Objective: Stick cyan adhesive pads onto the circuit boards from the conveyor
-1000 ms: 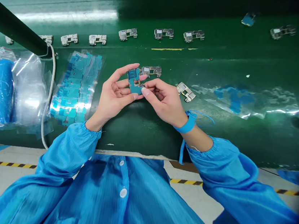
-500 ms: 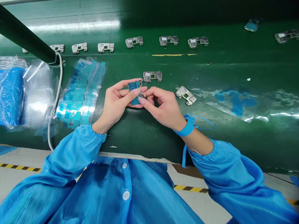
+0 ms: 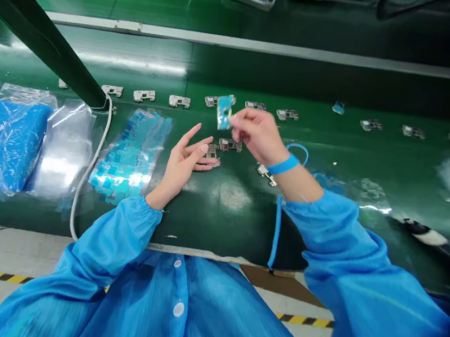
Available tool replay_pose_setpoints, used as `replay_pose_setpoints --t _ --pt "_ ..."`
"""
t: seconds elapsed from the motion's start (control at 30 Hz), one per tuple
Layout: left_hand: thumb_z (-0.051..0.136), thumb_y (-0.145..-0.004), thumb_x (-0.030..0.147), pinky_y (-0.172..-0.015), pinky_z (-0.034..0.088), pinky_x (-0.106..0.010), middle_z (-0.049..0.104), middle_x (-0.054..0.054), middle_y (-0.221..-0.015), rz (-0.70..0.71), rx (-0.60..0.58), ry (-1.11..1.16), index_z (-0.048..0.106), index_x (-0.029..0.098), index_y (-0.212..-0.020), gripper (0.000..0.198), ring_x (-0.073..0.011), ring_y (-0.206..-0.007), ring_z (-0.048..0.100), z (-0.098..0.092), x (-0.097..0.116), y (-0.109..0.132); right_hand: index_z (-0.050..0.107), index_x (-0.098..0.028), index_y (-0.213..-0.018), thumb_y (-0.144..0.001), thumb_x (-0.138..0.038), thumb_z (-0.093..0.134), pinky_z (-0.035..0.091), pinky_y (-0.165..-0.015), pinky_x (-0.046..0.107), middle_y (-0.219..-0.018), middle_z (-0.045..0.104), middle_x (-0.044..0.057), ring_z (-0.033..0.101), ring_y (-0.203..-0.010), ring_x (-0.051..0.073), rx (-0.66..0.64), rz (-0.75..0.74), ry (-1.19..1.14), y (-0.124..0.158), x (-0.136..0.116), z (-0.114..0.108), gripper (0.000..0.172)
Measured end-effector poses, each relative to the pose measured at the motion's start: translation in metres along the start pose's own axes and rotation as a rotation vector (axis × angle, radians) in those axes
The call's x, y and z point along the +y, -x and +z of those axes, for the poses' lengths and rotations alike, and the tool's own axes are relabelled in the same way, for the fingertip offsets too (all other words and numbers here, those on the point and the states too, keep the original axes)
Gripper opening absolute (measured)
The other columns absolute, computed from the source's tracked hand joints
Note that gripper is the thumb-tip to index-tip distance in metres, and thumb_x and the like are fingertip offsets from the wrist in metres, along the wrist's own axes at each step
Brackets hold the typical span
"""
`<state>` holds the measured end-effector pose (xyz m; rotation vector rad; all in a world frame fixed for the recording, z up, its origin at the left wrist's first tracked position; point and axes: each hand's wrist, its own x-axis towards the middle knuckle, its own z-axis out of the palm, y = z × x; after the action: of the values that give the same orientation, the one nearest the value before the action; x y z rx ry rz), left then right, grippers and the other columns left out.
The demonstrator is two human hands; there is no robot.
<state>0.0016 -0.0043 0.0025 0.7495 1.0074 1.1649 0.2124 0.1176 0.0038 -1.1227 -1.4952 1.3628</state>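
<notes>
We list, on the green belt [image 3: 243,220]: one blue bundle [image 3: 7,142] in clear wrap, at the left edge; one clear bag of blue pieces [image 3: 132,151] just beside it, toward the middle. Our right hand [image 3: 260,134], with a blue wrist strap [image 3: 283,164], is raised over the belt's middle, fingertips pinched on a small blue board [image 3: 224,111]. Our left hand [image 3: 187,161] rests open, fingers apart, tips just beside a metal frame [image 3: 212,157]. A row of metal frames [image 3: 144,95] lines the far edge

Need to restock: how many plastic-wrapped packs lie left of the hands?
3: blue-filled bag far left, clear bag beside it, pack of blue pieces nearest the left hand; more may be hidden.
</notes>
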Motion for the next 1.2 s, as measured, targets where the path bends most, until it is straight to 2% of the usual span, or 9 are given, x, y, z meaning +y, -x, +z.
replay_pose_setpoints --t 0.17,0.3,0.4,0.6,0.67,0.77,0.9,1.03,1.2 --pt "0.075 -0.101 0.037 -0.071 0.069 -0.025 0.083 -0.013 -0.142 0.069 0.067 -0.034 0.064 0.023 -0.149 0.051 -0.0154 -0.08 0.086 -0.005 0.004 -0.001 0.074 -0.019 -0.101 -0.095 -0.043 0.087 0.057 -0.104 0.055 -0.097 0.072 0.013 0.069 -0.099 0.033 0.161 0.027 0.767 -0.097 0.008 -0.023 0.028" --pt "0.07 -0.099 0.03 -0.066 0.065 -0.023 0.088 -0.009 -0.12 0.089 0.075 -0.044 0.071 0.02 -0.13 0.033 -0.0131 -0.072 0.082 -0.009 0.002 -0.007 0.075 -0.014 -0.127 -0.098 -0.034 0.083 0.047 -0.122 0.061 -0.141 0.068 0.025 0.058 -0.14 0.044 -0.117 -0.064 1.053 -0.12 0.014 -0.005 0.036" --pt "0.068 -0.099 0.027 -0.064 0.063 -0.022 0.088 -0.007 -0.11 0.095 0.085 -0.053 0.073 0.02 -0.123 0.026 -0.0115 -0.069 0.079 -0.011 0.001 -0.011 0.074 -0.017 -0.11 -0.087 -0.036 0.094 0.048 -0.117 0.062 -0.138 0.071 0.023 0.059 -0.137 0.044 -0.152 -0.043 1.071 -0.125 0.01 0.001 0.036" --pt "0.077 -0.101 0.033 -0.067 0.065 -0.024 0.081 -0.014 -0.142 0.122 0.124 -0.086 0.066 0.021 -0.141 0.043 -0.0123 -0.077 0.079 -0.011 -0.007 -0.012 0.079 -0.02 -0.1 -0.081 -0.031 0.092 0.052 -0.082 0.039 -0.089 0.075 0.004 0.061 -0.079 0.02 -0.053 -0.091 0.441 -0.102 -0.014 0.021 0.025" --pt "0.084 -0.1 0.043 -0.086 0.07 -0.028 0.058 -0.013 -0.176 0.198 0.142 -0.085 0.054 0.03 -0.161 0.069 -0.0181 -0.111 0.083 -0.011 -0.008 -0.015 0.083 -0.022 -0.105 -0.08 -0.043 0.094 0.049 -0.072 0.034 -0.096 0.079 0.004 0.063 -0.081 0.018 -0.037 -0.049 0.053 -0.075 -0.021 0.049 0.034" --pt "0.077 -0.106 0.06 -0.131 0.053 -0.037 0.038 -0.002 -0.19 0.433 0.177 -0.053 0.049 0.04 -0.169 0.073 -0.0247 -0.169 0.051 -0.016 -0.001 -0.02 0.082 -0.023 -0.098 -0.068 -0.05 0.104 0.051 -0.07 0.029 -0.099 0.081 0.002 0.068 -0.086 0.017 -0.119 0.078 -0.431 -0.031 -0.027 0.106 0.046" --pt "0.062 -0.112 0.068 -0.139 0.044 -0.038 0.049 -0.002 -0.184 0.69 0.384 -0.004 0.069 0.035 -0.155 0.054 -0.0259 -0.168 0.052 -0.035 0.032 -0.009 0.078 -0.023 -0.109 -0.086 -0.059 0.094 0.058 -0.079 0.029 -0.099 0.08 0.001 0.07 -0.089 0.017 -0.278 0.061 -0.57 0.005 -0.025 0.177 0.046" --pt "0.067 -0.112 0.051 -0.112 0.062 -0.032 0.074 -0.008 -0.158 0.893 0.636 0.103 0.077 0.025 -0.137 0.037 -0.0197 -0.137 0.075 -0.059 0.065 0.023 0.071 -0.018 -0.141 -0.113 -0.052 0.066 0.059 -0.108 0.047 -0.149 0.075 0.017 0.07 -0.127 0.028 -0.365 -0.342 0.125 0.025 -0.012 0.213 0.044" --pt "0.061 -0.108 0.031 -0.084 0.064 -0.027 0.09 -0.004 -0.112 0.739 0.659 0.071 0.056 0.03 -0.16 0.053 -0.0122 -0.074 0.079 -0.084 0.078 0.061 0.055 -0.025 -0.171 -0.122 -0.043 0.051 0.043 -0.128 0.064 -0.18 0.054 0.014 0.052 -0.161 0.039 -0.683 -0.814 1.018 0.072 0.009 0.196 0.053"
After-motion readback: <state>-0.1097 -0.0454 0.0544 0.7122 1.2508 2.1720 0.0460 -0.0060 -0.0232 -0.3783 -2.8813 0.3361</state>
